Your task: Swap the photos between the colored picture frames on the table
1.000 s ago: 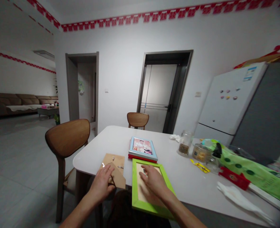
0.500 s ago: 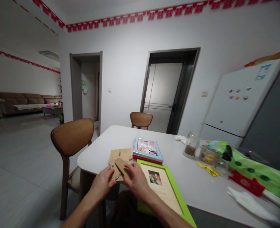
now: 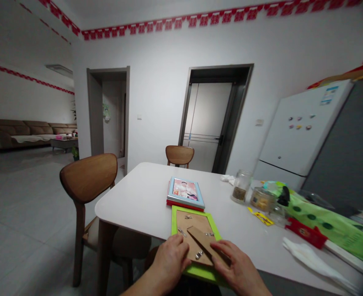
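One white table (image 3: 132, 197) bears a bright green picture frame (image 3: 174, 222), which sticks out over the table's near edge. Just beyond it lies a blue frame (image 3: 169, 190) stacked on a red frame (image 3: 181, 206). A brown backing board (image 3: 196, 223) lies over the green frame's opening. The person's right hand (image 3: 235, 265) has thumb and fingers closed on the board's raised stand flap (image 3: 203, 241). The left hand (image 3: 171, 255) bends its fingers at the board's near left corner; whether it pinches or merely presses cannot be told. Small metal clips (image 3: 199, 255) sit around the flap.
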A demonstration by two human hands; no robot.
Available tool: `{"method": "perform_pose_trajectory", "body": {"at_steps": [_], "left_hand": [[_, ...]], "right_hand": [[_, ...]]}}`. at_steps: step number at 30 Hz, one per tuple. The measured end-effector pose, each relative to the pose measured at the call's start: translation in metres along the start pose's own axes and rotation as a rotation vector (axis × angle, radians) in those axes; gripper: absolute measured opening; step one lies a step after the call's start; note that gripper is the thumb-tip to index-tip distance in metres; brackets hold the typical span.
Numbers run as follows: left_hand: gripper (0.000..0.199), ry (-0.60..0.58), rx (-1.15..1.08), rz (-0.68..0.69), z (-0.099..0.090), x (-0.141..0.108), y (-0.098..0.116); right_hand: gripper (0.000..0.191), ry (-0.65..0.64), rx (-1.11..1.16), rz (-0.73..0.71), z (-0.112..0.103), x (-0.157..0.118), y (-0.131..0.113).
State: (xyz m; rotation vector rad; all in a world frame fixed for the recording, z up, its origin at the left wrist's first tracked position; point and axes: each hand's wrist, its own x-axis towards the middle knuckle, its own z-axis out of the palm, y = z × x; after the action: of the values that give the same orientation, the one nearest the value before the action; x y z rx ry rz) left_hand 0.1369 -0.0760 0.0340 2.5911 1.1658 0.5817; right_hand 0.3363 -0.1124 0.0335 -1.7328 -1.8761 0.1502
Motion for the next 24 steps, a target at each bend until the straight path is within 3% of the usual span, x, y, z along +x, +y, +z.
{"method": "perform_pose_trajectory", "body": {"at_steps": [7, 10, 12, 15, 20, 24], "left_hand": [[0.008, -0.037, 0.0, 0.021, 0.003, 0.003, -0.005], [0.028, -0.005, -0.033, 0.064, 0.001, -0.004, -0.007], [0.04, -0.027, -0.055, 0.103, 0.001, -0.009, -0.009], [0.038, -0.064, -0.055, 0.095, 0.003, -0.011, -0.012], [0.042, -0.088, -0.03, 0.048, 0.003, -0.009, -0.016], [0.044, -0.097, -0.016, 0.037, -0.005, -0.009, -0.013]], "right_hand": [[0.032, -0.01, -0.104, -0.07, 0.021, 0.003, 0.015], [0.031, -0.006, -0.124, -0.09, 0.023, 0.003, 0.015], [0.027, -0.01, -0.147, -0.094, 0.022, 0.002, 0.011], [0.026, -0.025, -0.175, -0.131, 0.02, 0.0, 0.002], [0.033, -0.109, -0.162, -0.324, 0.023, -0.006, -0.014], [0.031, -0.16, -0.152, -0.334, 0.021, -0.005, -0.018]]}}
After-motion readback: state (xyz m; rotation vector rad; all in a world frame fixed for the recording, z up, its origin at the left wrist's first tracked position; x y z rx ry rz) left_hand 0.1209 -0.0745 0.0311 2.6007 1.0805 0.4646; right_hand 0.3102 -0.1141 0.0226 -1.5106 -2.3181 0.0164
